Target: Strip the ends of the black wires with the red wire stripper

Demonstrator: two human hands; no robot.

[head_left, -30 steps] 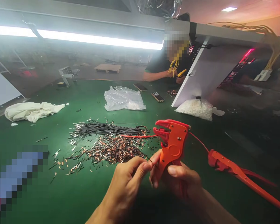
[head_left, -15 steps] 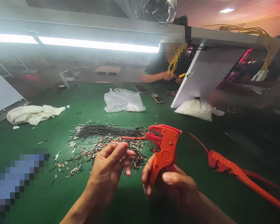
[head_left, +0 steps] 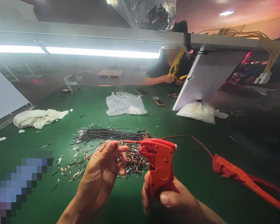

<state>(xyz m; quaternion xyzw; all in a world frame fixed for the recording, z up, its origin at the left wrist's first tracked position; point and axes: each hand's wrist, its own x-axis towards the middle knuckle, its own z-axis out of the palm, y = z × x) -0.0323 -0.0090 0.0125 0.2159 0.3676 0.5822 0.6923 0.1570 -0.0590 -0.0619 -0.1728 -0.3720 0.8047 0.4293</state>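
- Stripper (head_left: 162,163): clasped upright in right hand (head_left: 175,196), nose leftward, apart from left hand (head_left: 98,174).
- Wire (head_left: 118,144): pinched in left hand, left of stripper.
- Scraps (head_left: 134,160): heaped on table (head_left: 65,202), far of both hands.
- Bundle (head_left: 112,134): just far of scraps.

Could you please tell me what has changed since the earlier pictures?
The left hand has moved left, away from the orange tool, keeping the black wire. The right hand has shifted the tool left and lower in view; its open jaws have closed. Neither hand let go. The second orange tool stayed put.
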